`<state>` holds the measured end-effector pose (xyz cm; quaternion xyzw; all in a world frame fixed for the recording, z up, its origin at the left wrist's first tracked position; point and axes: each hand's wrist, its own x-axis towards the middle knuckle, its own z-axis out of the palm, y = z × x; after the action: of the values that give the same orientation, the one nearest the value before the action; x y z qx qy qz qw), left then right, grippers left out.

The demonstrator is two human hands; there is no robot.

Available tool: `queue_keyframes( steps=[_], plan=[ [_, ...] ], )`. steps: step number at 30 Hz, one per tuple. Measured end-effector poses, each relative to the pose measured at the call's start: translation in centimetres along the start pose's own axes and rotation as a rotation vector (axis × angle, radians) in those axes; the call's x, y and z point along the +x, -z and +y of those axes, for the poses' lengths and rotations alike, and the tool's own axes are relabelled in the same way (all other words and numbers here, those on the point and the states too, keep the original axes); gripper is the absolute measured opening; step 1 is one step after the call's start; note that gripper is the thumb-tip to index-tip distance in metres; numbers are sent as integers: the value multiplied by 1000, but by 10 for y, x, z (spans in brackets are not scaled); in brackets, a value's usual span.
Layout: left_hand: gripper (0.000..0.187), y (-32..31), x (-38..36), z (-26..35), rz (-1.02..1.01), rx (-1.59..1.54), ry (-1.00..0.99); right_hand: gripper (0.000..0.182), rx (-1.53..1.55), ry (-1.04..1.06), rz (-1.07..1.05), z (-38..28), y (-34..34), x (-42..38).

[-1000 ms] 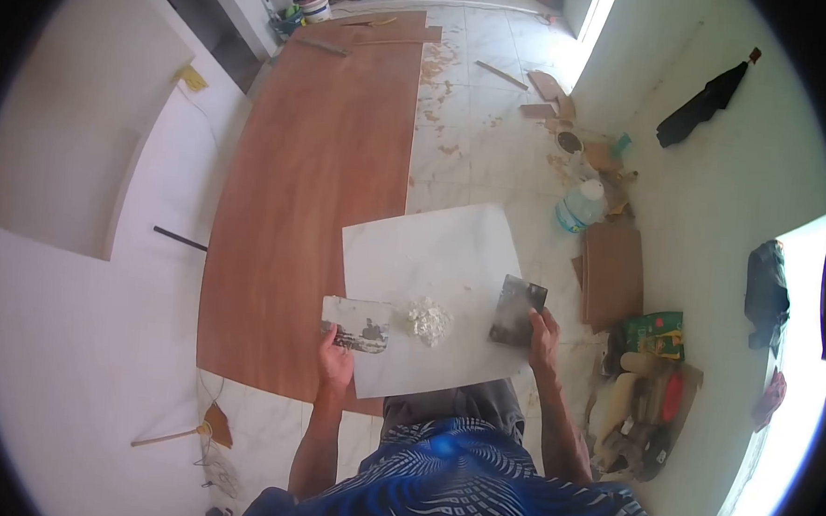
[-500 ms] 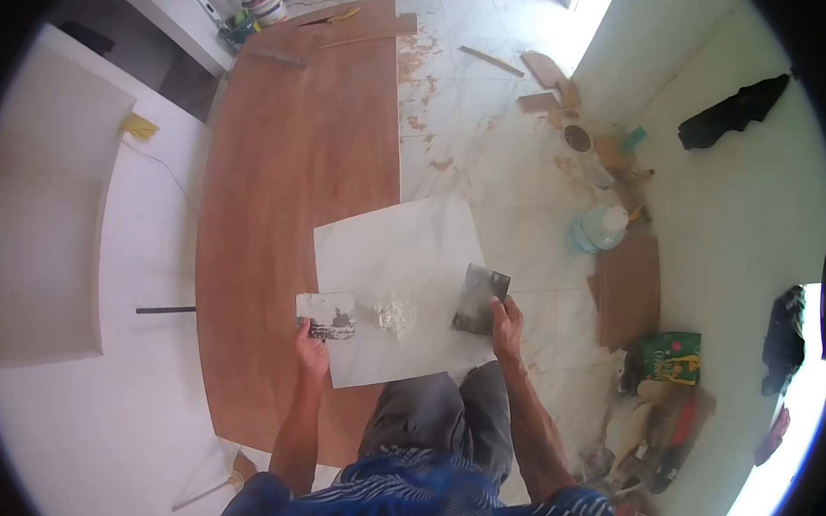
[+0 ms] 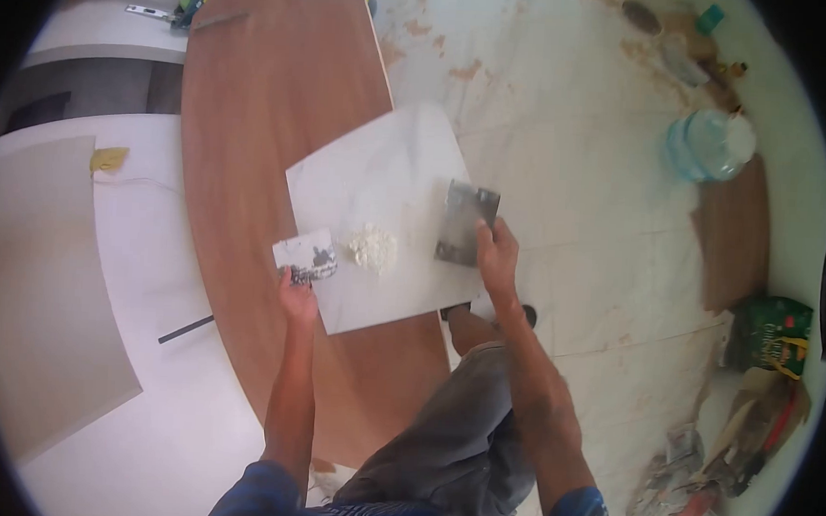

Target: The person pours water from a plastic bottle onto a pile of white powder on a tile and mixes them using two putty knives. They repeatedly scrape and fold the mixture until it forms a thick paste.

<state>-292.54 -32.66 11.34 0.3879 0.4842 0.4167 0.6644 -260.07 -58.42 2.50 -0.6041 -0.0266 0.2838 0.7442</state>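
Note:
A white square board [image 3: 385, 168] lies in front of me, partly over a large brown wooden panel [image 3: 263, 91]. On it rests a crumbly heap of white material [image 3: 372, 247]. My left hand [image 3: 299, 299], at the heap's left, is closed on a small flat plate [image 3: 306, 251] smeared white with dark patches. To the right of the heap, my right hand [image 3: 497, 258] grips the edge of a dark rectangular flat plate [image 3: 468, 222], held over the board's right side. Neither plate touches the heap.
A clear blue water jug [image 3: 708, 145] stands on the tiled floor at the right, beside brown board pieces [image 3: 736, 238]. Behind them is a green bag [image 3: 771, 338]. A dark bar [image 3: 185, 328] sticks out left of the panel. Brown flakes litter the far floor.
My view has turned and shifted, so the jug and bag appear farther right. A foot now shows under my right arm. Both hands still hold their plates on either side of the heap.

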Motion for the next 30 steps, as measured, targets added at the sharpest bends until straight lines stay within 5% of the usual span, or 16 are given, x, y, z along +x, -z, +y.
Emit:
queue_keyframes(
  steps=[4,17,30],
  plan=[
    [43,-3,8,-8,19,50,-4,30,24,-162,-30,29,-7,5],
    [38,25,51,-9,-1,107,123,34,-78,-103,-301,43,1,11],
    [33,61,119,-47,62,136,0,36,-67,-119,-406,58,-9,17]
  ],
)
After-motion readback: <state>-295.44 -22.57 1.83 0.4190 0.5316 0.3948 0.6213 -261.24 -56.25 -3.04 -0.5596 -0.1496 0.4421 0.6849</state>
